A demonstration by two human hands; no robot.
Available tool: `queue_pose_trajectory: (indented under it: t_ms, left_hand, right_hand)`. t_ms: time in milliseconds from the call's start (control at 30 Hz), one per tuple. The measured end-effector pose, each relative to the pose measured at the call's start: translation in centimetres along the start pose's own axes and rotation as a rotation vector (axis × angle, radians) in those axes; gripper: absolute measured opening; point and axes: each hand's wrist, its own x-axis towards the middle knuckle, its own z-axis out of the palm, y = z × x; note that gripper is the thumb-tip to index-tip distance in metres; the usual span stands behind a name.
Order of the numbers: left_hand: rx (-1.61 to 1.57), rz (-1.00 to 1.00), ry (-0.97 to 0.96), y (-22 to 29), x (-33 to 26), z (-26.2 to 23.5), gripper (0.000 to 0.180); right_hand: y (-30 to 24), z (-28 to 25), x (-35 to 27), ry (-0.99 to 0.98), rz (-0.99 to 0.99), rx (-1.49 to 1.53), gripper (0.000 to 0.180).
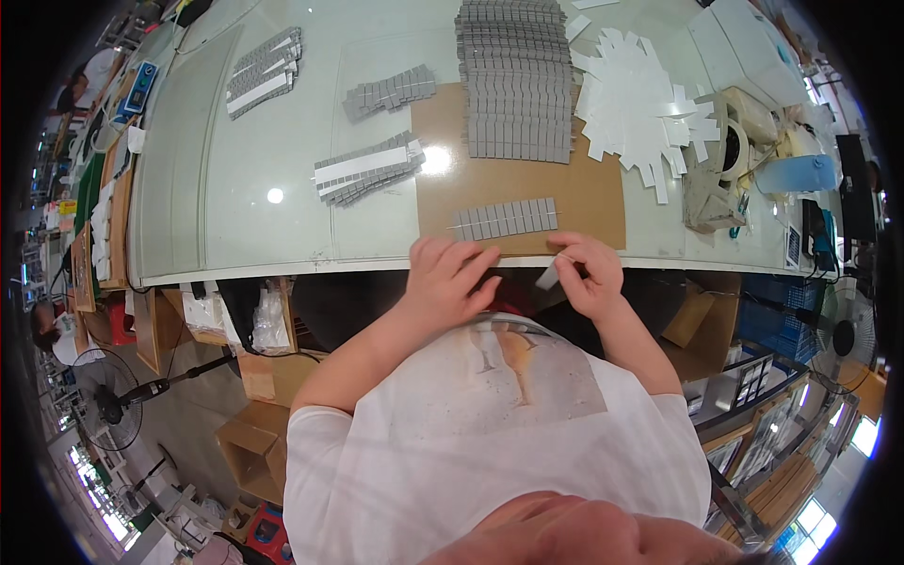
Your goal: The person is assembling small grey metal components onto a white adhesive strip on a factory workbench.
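Observation:
At the table's front edge my left hand [446, 275] rests with its fingers apart and nothing visible in it. To its right, my right hand [590, 273] pinches a small pale strip [548, 277], which hangs just past the edge. Between and slightly beyond both hands, a grey segmented strip [507, 218] with a thin white line along it lies on a brown board [598, 207]. Neither hand touches that grey strip.
A long stack of grey segmented strips [518, 113] covers the board's far part. Smaller stacks [369, 171] lie to the left, some topped with white strips. A pile of white strips [633, 104] and a tape dispenser [713, 193] sit at right. A fan [105, 400] stands lower left.

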Motion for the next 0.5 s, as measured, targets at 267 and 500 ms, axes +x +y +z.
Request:
queue_pose_trajectory:
  t_ms: [267, 500]
  left_hand:
    - [-0.054, 0.02, -0.048, 0.9, 1.2, 0.7, 0.043]
    - [0.031, -0.002, -0.046, 1.9, 2.8, 1.9, 0.048]
  right_hand:
    - [0.3, -0.5, 0.5, -0.059, -0.044, -0.186, 0.008]
    - [0.0, 0.2, 1.4, -0.108, -0.157, -0.212, 0.008]
